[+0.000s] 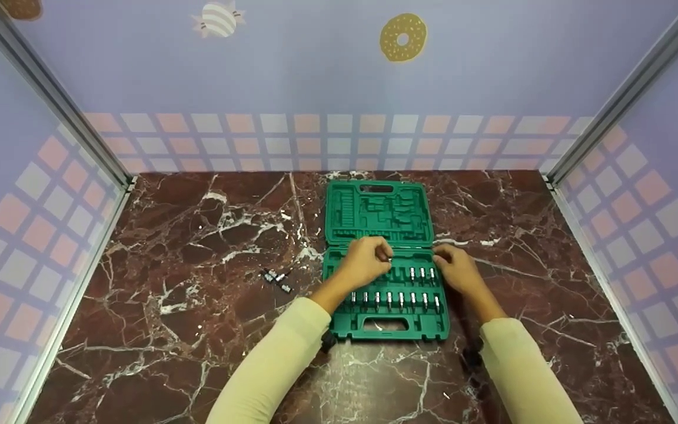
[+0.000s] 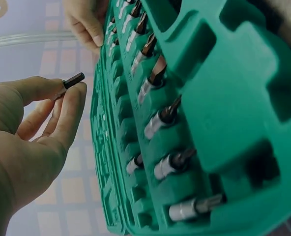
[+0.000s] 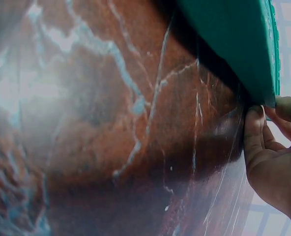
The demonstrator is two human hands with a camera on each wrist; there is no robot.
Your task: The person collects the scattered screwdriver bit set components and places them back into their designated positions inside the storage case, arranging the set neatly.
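A green plastic socket case (image 1: pixel 344 327) lies open on the table, lid folded back. Over its back row, my left hand (image 1: pixel 365 262) pinches a bit socket (image 2: pixel 74 80) between thumb and fingertips; its dark hex tip points outward. My right hand (image 1: pixel 459 271) is at the case's right edge near the hinge, thumb and fingers gripping the rim. Several bit sockets (image 1: pixel 389 300) fill the front row. More bit sockets (image 1: pixel 422 275) stand at the right of the back row; my left hand and forearm hide part of that row.
A few loose bit sockets (image 1: pixel 280 277) lie on the marbled table (image 1: pixel 198 330) left of the case. The case lid (image 1: pixel 348 209), with moulded recesses, extends toward the back wall (image 1: pixel 315 76). Patterned side panels stand at left and right.
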